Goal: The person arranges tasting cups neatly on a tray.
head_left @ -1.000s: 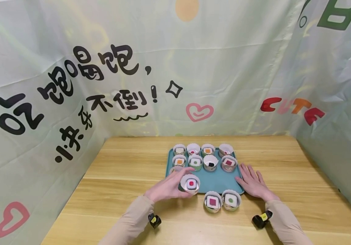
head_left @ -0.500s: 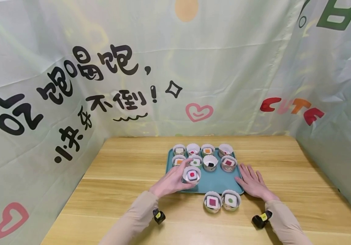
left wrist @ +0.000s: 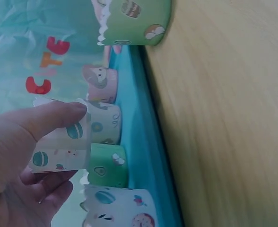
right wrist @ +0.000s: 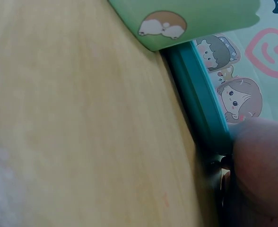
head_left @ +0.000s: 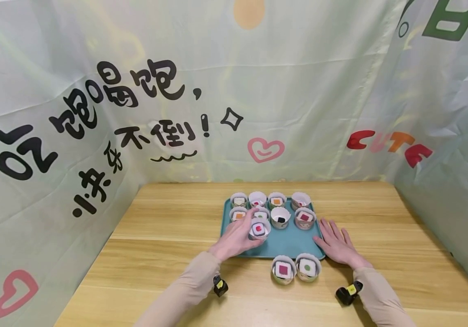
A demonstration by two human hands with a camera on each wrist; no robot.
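My left hand [head_left: 234, 238] grips a white paper baking cup [head_left: 260, 230] with macaron prints, thumb on one side and fingers on the other. Inside the cup sits a white square piece with a red mark. The cup is over the left-middle part of the blue tray [head_left: 293, 243], in front of a green cup [left wrist: 108, 165]. In the left wrist view it appears raised beside the cups on the tray. My right hand [head_left: 337, 241] rests flat, fingers spread, at the tray's right edge, its thumb touching the rim.
Two rows of paper cups with square pieces stand at the tray's back, including a pink cup [head_left: 305, 218] on the right. In front of the tray, two cups [head_left: 284, 270] stand side by side on the wooden table [head_left: 168, 218]. Printed cloth [head_left: 315, 91] walls the table.
My left hand has carried the cup from the tray's front edge inward, away from me and slightly right. The right hand has stayed in place.
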